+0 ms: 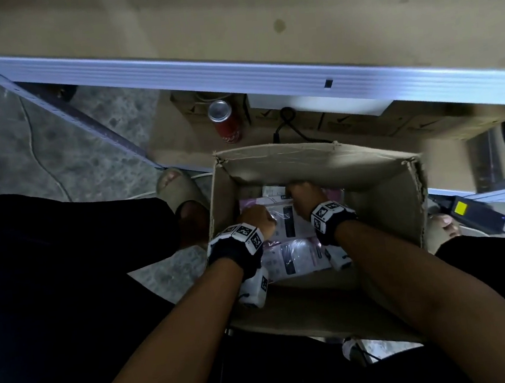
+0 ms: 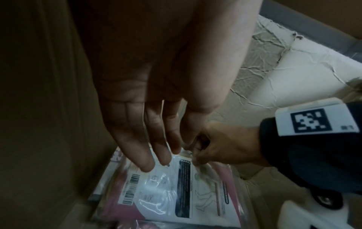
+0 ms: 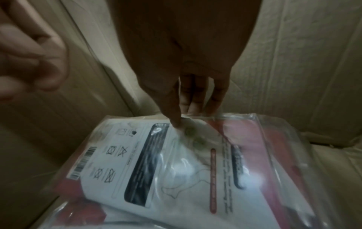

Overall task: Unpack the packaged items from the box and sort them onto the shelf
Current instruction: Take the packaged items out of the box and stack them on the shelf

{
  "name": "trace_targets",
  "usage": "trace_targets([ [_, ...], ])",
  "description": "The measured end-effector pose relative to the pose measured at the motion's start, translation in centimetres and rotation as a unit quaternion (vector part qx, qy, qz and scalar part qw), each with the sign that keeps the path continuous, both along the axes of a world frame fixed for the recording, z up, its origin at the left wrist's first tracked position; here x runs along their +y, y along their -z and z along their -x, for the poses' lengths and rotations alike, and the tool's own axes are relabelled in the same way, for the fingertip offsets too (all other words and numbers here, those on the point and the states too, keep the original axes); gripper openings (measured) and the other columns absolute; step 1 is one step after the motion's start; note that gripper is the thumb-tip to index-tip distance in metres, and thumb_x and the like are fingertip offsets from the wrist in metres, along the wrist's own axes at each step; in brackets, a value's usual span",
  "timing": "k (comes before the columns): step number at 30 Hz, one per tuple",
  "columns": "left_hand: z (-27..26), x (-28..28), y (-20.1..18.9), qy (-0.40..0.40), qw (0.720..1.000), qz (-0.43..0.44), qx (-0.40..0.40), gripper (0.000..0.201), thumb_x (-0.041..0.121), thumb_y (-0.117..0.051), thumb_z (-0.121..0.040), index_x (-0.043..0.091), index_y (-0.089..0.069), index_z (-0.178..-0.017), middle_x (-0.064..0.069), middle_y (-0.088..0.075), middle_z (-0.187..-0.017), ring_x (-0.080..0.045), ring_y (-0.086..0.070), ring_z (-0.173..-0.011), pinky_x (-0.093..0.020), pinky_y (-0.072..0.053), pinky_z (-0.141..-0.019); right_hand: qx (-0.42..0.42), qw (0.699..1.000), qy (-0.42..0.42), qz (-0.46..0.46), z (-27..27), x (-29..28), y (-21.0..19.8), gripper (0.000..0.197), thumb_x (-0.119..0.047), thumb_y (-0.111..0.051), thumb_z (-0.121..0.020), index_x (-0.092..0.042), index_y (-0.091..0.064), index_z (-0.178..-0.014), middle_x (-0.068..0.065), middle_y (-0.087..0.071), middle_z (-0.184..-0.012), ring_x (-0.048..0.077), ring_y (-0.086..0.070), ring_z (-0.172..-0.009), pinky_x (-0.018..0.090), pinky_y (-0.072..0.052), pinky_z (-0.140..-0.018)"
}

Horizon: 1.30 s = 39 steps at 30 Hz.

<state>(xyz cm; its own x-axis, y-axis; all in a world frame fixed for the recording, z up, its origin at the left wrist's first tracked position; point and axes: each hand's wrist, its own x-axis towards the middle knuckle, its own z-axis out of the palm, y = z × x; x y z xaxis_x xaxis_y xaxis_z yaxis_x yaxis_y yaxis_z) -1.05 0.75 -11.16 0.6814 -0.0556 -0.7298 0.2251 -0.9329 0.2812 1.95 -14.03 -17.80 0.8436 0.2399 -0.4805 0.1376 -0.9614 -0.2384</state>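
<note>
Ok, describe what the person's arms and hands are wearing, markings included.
Both forearms are bare, with no sleeves, and both hands are ungloved. The left hand and right hand each have a black wrist strap behind them, carrying a white block printed with black square fiducial markers. A white camera housing hangs under the left wrist, also marked. The right wrist's marker block shows one large code.

Glossy plastic packet (image 3: 195, 162); matt cardboard box (image 1: 379, 183)
</note>
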Motion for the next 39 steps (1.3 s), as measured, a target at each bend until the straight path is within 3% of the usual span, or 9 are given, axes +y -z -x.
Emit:
trace_targets([
  [14,-0.2,0.2,0.5,-0.005,1.0,-0.017,0.006,0.026,0.019,-0.053,-0.098,0.005,-0.07,-0.113,-0.011,-0.067,-0.125,-0.027,-0.063,-0.115,-0.034,-0.051,-0.1,0.091,0.993,0.061,0.041,-0.5,-0.1,-1.0,0.021,-0.003,-0.059,-0.091,0.002,-0.07,-0.109,0.02,-0.068,-0.114,0.035,-0.066,-0.105,0.04,-0.056,-0.086],
  [21,-0.7,-0.6,1.4,-0.05,0.999,0.0,0.017,0.036,0.014,-0.049,-0.101,0.002,-0.054,-0.135,-0.015,-0.052,-0.143,-0.027,-0.051,-0.131,-0.032,-0.042,-0.109,0.138,0.99,0.019,0.003,0.4,-2.3,-2.3,0.015,-0.008,-0.064,-0.085,-0.004,-0.075,-0.095,0.015,-0.071,-0.104,0.03,-0.068,-0.093,0.033,-0.056,-0.078],
  [23,-1.1,-0.8,1.3,-0.059,0.998,-0.011,0.006,0.031,0.015,-0.046,-0.102,0.001,-0.06,-0.125,-0.017,-0.058,-0.134,-0.03,-0.057,-0.123,-0.037,-0.048,-0.103,0.152,0.988,0.0,0.0,1.3,-3.1,-2.6,0.013,-0.01,-0.069,-0.081,-0.008,-0.076,-0.091,0.013,-0.072,-0.102,0.029,-0.068,-0.09,0.031,-0.056,-0.078],
  [26,-2.3,-1.0,2.1,-0.109,0.993,0.012,-0.036,0.027,0.016,-0.048,-0.1,0.002,-0.068,-0.088,-0.015,-0.07,-0.098,-0.031,-0.069,-0.099,-0.038,-0.059,-0.078,0.178,0.983,-0.034,0.003,3.2,-4.0,-2.6,0.014,-0.01,-0.07,-0.081,-0.005,-0.075,-0.093,0.015,-0.071,-0.103,0.031,-0.068,-0.094,0.036,-0.057,-0.084],
  [28,-3.0,-1.5,2.3,-0.116,0.992,0.01,-0.051,0.033,0.017,-0.043,-0.1,0.007,-0.061,-0.075,-0.014,-0.07,-0.093,-0.031,-0.068,-0.099,-0.037,-0.058,-0.079,0.187,0.981,-0.054,0.007,4.6,-4.3,-2.7,0.014,-0.013,-0.066,-0.085,-0.005,-0.072,-0.095,0.016,-0.07,-0.103,0.031,-0.067,-0.095,0.035,-0.056,-0.08],
  [30,-3.5,-2.3,3.0,-0.111,0.992,0.017,-0.05,0.032,0.015,-0.037,-0.1,0.004,-0.065,-0.091,-0.018,-0.069,-0.109,-0.032,-0.064,-0.11,-0.038,-0.052,-0.095,0.195,0.978,-0.07,0.017,5.8,-4.7,-2.8,0.016,-0.015,-0.065,-0.086,-0.005,-0.071,-0.098,0.017,-0.07,-0.104,0.032,-0.067,-0.096,0.034,-0.054,-0.078],
  [34,-3.3,-4.1,4.9,0.045,0.992,0.027,-0.11,0.025,0.012,-0.052,-0.096,0.007,-0.063,-0.118,-0.017,-0.062,-0.129,-0.035,-0.055,-0.122,-0.04,-0.047,-0.102,0.208,0.975,-0.069,0.024,7.2,-5.3,-3.0,0.018,-0.016,-0.061,-0.091,-0.005,-0.07,-0.102,0.017,-0.068,-0.108,0.031,-0.067,-0.096,0.032,-0.052,-0.074],
  [37,-2.6,-4.8,6.8,0.136,0.981,0.035,-0.135,0.052,0.011,-0.058,-0.093,0.016,-0.044,-0.143,-0.009,-0.042,-0.15,-0.033,-0.043,-0.136,-0.043,-0.04,-0.108,0.206,0.976,-0.067,0.026,7.9,-5.1,-3.4,0.017,-0.013,-0.063,-0.089,-0.008,-0.071,-0.102,0.014,-0.068,-0.11,0.03,-0.067,-0.098,0.028,-0.046,-0.07],
  [39,-2.4,-5.1,7.9,0.182,0.974,0.009,-0.137,0.062,0.009,-0.057,-0.094,0.016,-0.032,-0.151,-0.012,-0.035,-0.154,-0.035,-0.043,-0.136,-0.049,-0.041,-0.106,0.2,0.978,-0.057,0.012,8.4,-5.0,-3.5,0.019,-0.014,-0.061,-0.09,-0.008,-0.069,-0.106,0.015,-0.067,-0.115,0.03,-0.064,-0.104,0.032,-0.047,-0.078],
])
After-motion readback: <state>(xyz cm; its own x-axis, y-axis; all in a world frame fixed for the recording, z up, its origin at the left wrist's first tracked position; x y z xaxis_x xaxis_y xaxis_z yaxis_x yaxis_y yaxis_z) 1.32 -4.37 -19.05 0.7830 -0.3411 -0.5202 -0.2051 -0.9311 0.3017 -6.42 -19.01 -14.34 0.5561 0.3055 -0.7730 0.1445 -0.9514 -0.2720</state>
